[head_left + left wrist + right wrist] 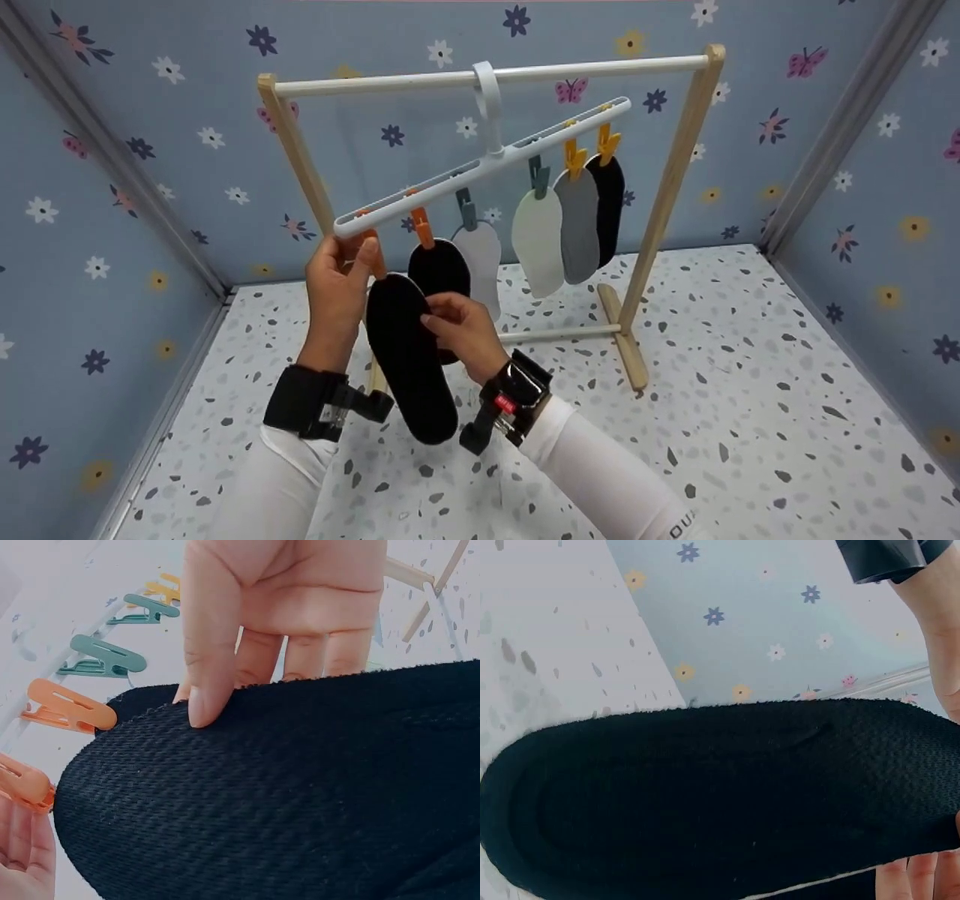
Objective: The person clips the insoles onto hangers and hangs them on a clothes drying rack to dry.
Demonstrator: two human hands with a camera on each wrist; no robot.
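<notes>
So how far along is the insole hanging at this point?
Five insoles already hang clipped on the white peg hanger: black, light grey, white, grey, black. In hand: the large black fabric insole, held by the right hand, while the left hand grips the end orange clip. Left: closing that clip on it.

A: Near insole black, ribbed knit texture. Clips: orange, grey-green, yellow.

B: Noted. Hanging insoles: black, pale grey, white, mid grey, black. Floor white, dark speckles. Walls blue, flower print.
</notes>
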